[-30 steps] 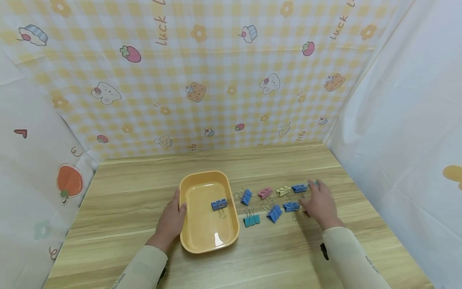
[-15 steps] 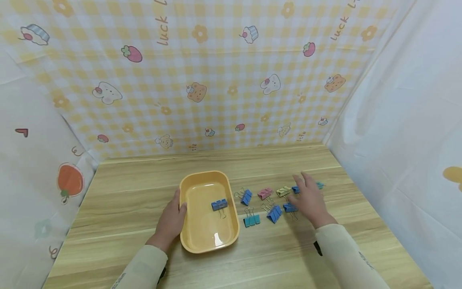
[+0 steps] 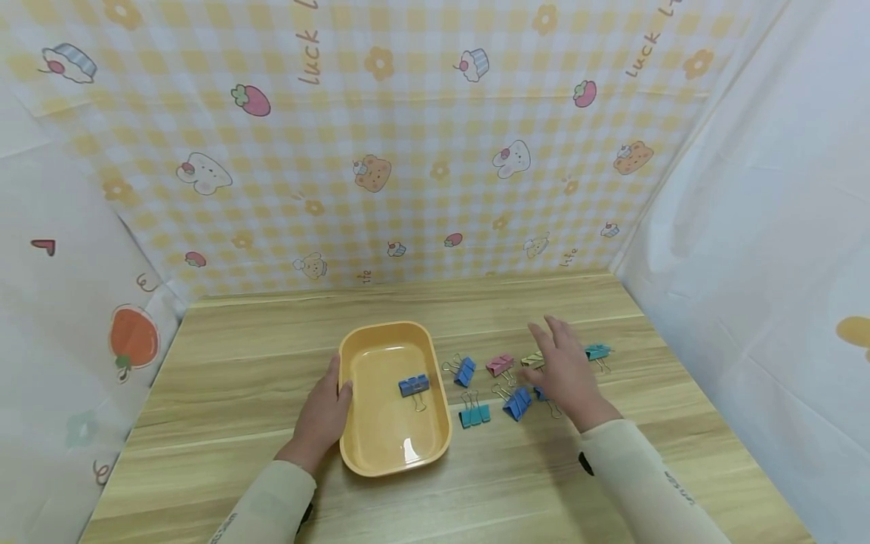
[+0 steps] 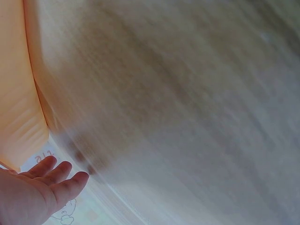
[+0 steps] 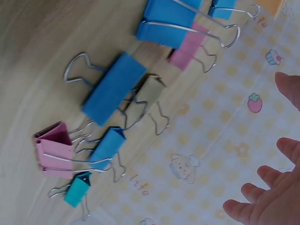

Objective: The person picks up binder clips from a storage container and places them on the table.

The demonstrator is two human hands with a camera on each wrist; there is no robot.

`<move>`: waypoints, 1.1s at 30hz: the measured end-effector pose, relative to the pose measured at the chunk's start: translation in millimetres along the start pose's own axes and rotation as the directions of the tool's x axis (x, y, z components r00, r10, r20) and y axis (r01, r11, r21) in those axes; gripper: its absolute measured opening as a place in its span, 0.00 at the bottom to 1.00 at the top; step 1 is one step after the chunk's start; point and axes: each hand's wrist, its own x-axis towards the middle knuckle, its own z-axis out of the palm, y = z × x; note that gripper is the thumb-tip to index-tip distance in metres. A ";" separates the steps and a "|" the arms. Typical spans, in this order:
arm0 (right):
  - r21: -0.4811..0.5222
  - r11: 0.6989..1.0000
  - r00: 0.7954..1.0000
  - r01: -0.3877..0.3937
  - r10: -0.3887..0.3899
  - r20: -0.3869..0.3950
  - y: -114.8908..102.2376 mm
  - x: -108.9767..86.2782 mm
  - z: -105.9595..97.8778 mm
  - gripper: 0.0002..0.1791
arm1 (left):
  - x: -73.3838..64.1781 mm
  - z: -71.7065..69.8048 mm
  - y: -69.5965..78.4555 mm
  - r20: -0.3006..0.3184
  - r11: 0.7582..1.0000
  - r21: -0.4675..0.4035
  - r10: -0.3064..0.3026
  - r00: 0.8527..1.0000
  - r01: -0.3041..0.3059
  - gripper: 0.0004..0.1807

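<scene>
My left hand (image 3: 319,415) holds the left side of a yellow plastic tray (image 3: 345,446), thumb over the rim and fingers along the outside. One blue binder clip (image 3: 413,385) lies inside. My right hand (image 3: 567,378), fingers spread and holding nothing, hovers above binder clips on the table. Left of it are a blue clip (image 3: 465,371), a pink clip (image 3: 500,366), a teal clip (image 3: 474,415) and another blue clip (image 3: 518,403). It partly covers a yellow clip (image 3: 532,360). The right wrist view shows a second pink clip (image 5: 54,152), hidden by the hand in the head view.
A small teal clip (image 3: 598,351) lies right of the right hand. The wood-grain table (image 3: 258,325) meets a yellow checked cloth (image 3: 435,204) at the back. White cloths hang at the left (image 3: 54,363) and right (image 3: 761,264).
My right hand has moved left across the clips with its fingers spread, uncovering the small teal clip at the right. The left hand and the tray stay in place.
</scene>
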 end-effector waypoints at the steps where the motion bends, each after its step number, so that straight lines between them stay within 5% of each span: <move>1: -0.003 1.000 1.000 0.005 -0.005 0.003 -2.1 0.5 -0.2 0.45 | 0.0 0.0 0.1 0.000 1.000 0.001 0.000 1.000 0.000 0.34; 26: -0.063 0.976 0.978 0.211 -0.211 0.004 -58.4 9.3 2.9 0.42 | 0.1 1.4 -1.9 0.002 1.000 0.010 -0.012 1.000 0.012 0.35; 33: 0.010 0.970 0.969 0.244 -0.244 0.028 -71.4 12.9 9.4 0.42 | 1.3 2.1 -3.5 -0.014 1.000 0.022 -0.004 1.000 0.004 0.34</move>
